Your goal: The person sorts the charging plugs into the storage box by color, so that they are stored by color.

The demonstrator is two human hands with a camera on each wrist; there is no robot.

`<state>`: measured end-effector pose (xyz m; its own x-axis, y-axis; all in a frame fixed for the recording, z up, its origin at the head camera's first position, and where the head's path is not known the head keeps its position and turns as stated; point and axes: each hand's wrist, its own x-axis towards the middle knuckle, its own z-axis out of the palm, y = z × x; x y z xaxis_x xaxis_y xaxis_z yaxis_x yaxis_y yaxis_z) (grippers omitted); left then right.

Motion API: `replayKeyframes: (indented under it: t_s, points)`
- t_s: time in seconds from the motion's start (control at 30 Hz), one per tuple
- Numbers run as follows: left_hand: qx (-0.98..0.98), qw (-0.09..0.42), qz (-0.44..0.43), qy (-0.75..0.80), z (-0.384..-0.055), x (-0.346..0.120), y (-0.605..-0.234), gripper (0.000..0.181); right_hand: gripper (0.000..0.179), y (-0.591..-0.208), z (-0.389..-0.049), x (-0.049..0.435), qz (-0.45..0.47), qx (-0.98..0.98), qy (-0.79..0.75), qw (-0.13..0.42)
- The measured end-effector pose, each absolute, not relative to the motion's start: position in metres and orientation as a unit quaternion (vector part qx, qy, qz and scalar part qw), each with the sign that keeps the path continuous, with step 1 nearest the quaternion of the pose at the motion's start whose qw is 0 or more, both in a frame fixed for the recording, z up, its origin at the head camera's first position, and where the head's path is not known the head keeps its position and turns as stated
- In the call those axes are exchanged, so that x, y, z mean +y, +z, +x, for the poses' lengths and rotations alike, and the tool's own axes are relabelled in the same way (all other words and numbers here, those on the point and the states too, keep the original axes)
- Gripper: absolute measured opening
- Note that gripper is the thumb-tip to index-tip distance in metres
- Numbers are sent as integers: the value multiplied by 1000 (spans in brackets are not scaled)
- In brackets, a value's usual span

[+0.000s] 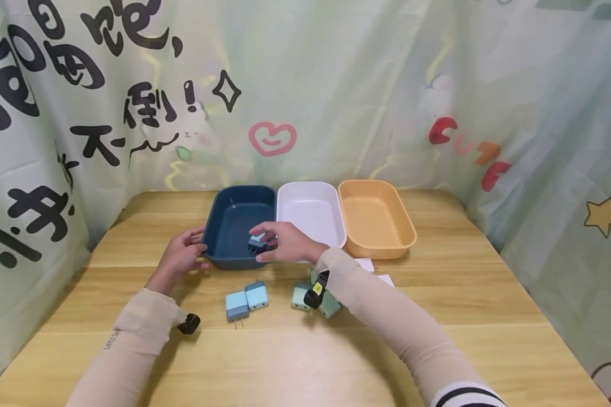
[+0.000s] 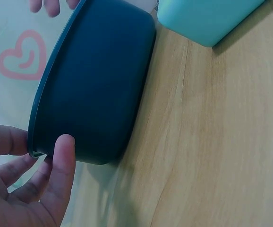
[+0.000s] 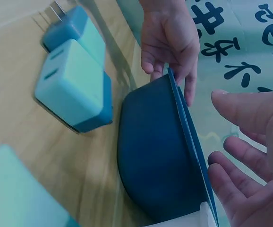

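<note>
A dark blue tray [image 1: 240, 263] stands at the left of a row. My left hand [image 1: 182, 255] holds its near left corner, fingers at the rim and one digit against the outer wall [image 2: 94, 80]. Above the tray's near right part is my right hand [image 1: 285, 242], thumb and fingers spread apart. A blue plug-in charger [image 1: 257, 244] shows just under those fingers, partly covered. In the right wrist view no charger lies between the thumb and fingers [image 3: 240, 175]. Two more two-tone blue chargers, one left [image 1: 237, 306] and one right [image 1: 257, 295], lie touching before the tray.
A white tray [image 1: 310, 206] and an orange tray [image 1: 377, 251] adjoin on the right. Several green chargers [image 1: 329, 305] lie under the right forearm, with white pieces [image 1: 365, 264] partly hidden beyond it. A printed curtain [image 1: 336, 102] hangs behind the wooden table [image 1: 265, 362].
</note>
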<state>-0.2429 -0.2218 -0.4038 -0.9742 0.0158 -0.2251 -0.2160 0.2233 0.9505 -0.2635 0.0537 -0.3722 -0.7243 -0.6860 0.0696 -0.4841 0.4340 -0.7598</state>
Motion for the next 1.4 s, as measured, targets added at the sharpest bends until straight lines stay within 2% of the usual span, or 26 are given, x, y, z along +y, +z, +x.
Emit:
replayKeyframes:
  t_s: [0.43,0.73,1.03,1.4]
  points:
    - [778,93,-59,619,-243,-224,-405,54,54,-379,-241,60,-387,819,-410,107]
    - [777,90,-54,621,-245,-222,-403,54,46,-383,-229,65,-414,813,-391,120]
    - [776,97,-70,619,-240,-223,-407,55,46,-397,-219,62,-419,818,-350,180]
    - [776,90,-67,620,-245,-223,-407,54,52,-406,-222,60,-421,843,-286,174]
